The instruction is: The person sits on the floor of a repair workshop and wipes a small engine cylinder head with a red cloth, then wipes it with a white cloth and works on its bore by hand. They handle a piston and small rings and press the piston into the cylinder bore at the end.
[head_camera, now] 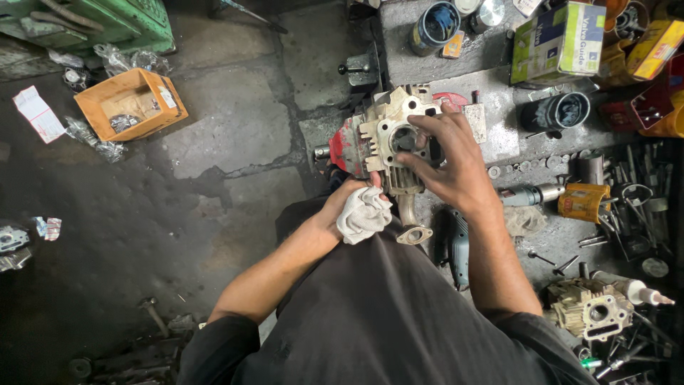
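Dark cloth of the person's shirt (385, 314) filled the bottom of the view, and both bare forearms reached up from it to the edge of a cluttered workbench (499, 135).

One engine cylinder (388, 139) sat at that edge, over the cracked concrete floor (228, 128). It was a pale, grimy metal casting with cooling fins, a round bore open toward the camera, a red-stained part on its left side and a bent pipe ending in a flange hanging below it.

One right hand (449, 160) lay over the casting's right side, fingers spread and curled, fingertips touching the rim around the bore. One left hand (342, 210) was closed on a single crumpled whitish rag (363, 214), bunched just below the casting; whether the rag touched the metal could not be told.

A second, similar casting (591, 310) lay on the bench at the lower right, well apart. One orange cardboard box (132, 103) stood on the floor to the left. A grey power drill (458, 246) lay just beside the right forearm.
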Demonstrator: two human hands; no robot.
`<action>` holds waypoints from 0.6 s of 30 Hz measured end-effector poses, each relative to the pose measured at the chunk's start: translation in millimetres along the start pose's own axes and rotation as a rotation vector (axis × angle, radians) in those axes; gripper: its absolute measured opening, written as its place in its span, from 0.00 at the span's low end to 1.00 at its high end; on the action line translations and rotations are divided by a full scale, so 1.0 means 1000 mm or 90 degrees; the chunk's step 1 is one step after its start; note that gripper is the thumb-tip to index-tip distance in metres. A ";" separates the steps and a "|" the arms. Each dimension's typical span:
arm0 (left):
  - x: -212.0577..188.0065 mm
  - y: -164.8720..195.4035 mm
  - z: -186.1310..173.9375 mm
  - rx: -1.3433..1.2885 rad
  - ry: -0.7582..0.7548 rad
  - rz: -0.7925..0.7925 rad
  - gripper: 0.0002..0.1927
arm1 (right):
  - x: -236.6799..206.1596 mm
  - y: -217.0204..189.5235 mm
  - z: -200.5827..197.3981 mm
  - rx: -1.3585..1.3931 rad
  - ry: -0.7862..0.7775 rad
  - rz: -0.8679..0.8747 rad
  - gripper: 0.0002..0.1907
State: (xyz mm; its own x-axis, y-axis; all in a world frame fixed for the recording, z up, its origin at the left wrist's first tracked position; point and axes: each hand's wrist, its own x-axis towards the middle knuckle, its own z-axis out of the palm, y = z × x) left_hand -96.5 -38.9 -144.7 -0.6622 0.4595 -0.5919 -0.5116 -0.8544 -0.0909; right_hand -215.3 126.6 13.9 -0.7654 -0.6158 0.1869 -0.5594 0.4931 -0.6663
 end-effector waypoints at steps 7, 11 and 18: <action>-0.001 0.005 0.000 0.106 -0.065 0.025 0.04 | -0.001 0.002 -0.009 -0.073 -0.057 -0.094 0.24; -0.005 0.009 0.004 0.110 -0.015 -0.013 0.07 | -0.002 0.001 -0.013 0.071 -0.022 -0.019 0.24; -0.004 0.009 0.006 0.173 -0.062 0.041 0.04 | -0.002 0.003 -0.009 0.023 0.011 -0.043 0.20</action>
State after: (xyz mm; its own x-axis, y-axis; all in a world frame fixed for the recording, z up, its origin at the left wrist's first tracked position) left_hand -101.7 -47.0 -138.2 -0.7409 0.4388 -0.5085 -0.5858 -0.7925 0.1697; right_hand -218.8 134.9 17.8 -0.7321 -0.6359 0.2443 -0.5982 0.4285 -0.6772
